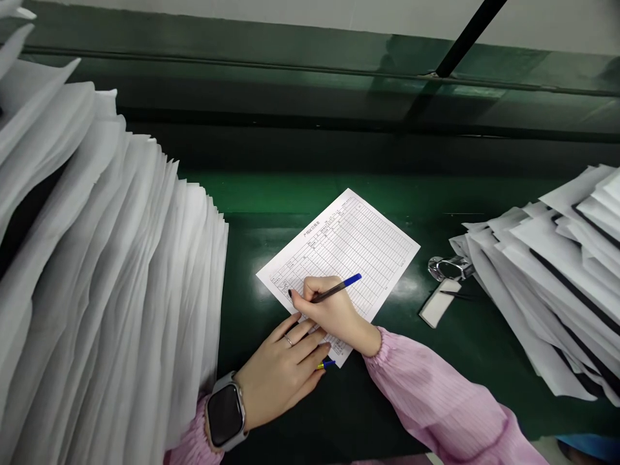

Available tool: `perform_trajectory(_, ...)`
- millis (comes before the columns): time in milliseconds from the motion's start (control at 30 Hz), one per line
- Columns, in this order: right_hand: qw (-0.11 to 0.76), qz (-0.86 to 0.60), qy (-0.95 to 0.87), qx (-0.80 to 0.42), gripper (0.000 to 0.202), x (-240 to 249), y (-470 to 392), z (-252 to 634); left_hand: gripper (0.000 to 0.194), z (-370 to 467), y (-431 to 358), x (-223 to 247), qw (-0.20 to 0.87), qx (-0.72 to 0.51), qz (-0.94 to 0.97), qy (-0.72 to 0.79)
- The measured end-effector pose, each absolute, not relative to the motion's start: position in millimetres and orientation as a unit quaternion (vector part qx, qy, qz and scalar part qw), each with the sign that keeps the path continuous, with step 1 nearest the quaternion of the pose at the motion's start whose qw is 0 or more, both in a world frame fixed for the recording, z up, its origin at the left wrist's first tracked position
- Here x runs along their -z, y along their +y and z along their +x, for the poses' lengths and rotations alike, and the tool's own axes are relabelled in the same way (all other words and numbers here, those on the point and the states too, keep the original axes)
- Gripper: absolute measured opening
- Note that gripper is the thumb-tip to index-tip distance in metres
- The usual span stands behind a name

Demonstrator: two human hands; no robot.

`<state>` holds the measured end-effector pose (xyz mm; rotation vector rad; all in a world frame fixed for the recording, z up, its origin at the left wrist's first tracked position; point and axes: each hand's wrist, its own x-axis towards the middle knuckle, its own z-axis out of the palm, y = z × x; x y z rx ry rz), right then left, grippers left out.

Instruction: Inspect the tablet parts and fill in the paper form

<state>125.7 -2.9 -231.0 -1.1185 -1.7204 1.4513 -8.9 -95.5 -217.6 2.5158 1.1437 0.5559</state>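
My right hand (336, 310) grips a pen with a blue end (352, 280), its fingers closed around the shaft. The hand rests on a printed form (372, 239), a white sheet with a ruled table, lying at a slant on the green surface. The pen's writing tip is hidden behind the fingers. Flat over the sheet's near edge lies my left hand (285, 368), fingers stretched out, a ring on one and a smartwatch (225, 412) on the wrist. A small yellow and blue object (326, 364) sticks out beneath its fingers; most of it is hidden.
A tall stack of white sheet-like packing (159, 290) rises close on the left. Another stack of white sheets with dark layers (547, 278) leans at the right. Beside it lie a shiny metal piece (450, 267) and a white block (440, 303). A dark green ledge (290, 97) runs across the back.
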Motion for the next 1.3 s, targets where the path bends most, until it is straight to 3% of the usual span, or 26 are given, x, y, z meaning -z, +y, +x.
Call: perform_trajectory(1300,0.312,-0.391,-0.676,-0.541,0.037,233.1,-3.6,126.8,0.027,-8.3,-93.1,211.7,0.172,-0.185,0.884,0.394)
